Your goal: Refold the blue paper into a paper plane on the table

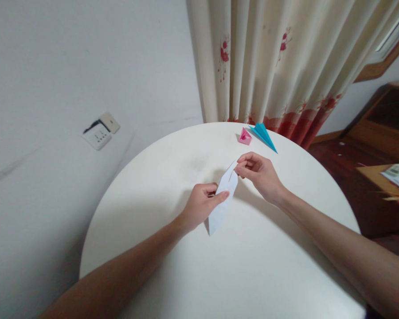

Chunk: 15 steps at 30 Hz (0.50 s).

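Note:
A folded sheet of white paper (223, 195), long and narrow with pointed ends, is held up over the white round table. My left hand (202, 201) grips it near the middle, thumb lying across the front face and fingers behind. At the upper end, my right hand (257, 173) pinches the paper's edge between thumb and fingertips. A slit-like gap between layers shows near that upper end. The back of the paper is hidden from view.
On the far side of the round table (173, 283) sit a small pink folded paper piece (244, 137) and a blue paper plane (263, 136). Behind hangs a cream curtain (252, 57) with red flowers. A wall with sockets (98, 136) borders the left; wooden furniture (385, 115) stands right.

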{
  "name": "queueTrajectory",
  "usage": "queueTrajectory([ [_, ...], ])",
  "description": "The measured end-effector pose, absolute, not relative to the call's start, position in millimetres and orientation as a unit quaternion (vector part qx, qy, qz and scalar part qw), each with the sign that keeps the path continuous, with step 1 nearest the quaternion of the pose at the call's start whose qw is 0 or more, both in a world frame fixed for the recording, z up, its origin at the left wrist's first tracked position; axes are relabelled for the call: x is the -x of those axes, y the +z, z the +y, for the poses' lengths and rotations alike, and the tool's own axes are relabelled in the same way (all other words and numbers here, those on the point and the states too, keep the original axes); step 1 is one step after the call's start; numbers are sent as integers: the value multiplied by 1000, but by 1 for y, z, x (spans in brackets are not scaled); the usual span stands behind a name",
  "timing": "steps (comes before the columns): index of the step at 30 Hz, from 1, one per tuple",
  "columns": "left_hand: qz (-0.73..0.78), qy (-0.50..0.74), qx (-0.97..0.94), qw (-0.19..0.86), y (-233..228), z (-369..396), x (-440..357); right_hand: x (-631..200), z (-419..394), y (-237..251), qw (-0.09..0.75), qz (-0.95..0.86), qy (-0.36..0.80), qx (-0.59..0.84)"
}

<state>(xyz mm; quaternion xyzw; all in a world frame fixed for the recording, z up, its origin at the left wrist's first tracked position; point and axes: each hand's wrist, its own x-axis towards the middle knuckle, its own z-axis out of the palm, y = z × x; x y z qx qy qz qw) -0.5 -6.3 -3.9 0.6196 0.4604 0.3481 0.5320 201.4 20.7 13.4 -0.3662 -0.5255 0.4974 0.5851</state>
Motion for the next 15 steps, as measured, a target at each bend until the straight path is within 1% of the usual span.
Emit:
queueTrajectory([
  [5, 457, 363, -604, 542, -3, -7, 0, -200, 17, 10, 551, -505, 542, 384],
  [8, 456, 367, -602, 543, -2, -7, 0, -197, 15, 9, 541, -531, 517, 397],
  [15, 450, 360, -595, 560, 1, -8, -1, -192, 12, 8, 563, -527, 484, 413],
])
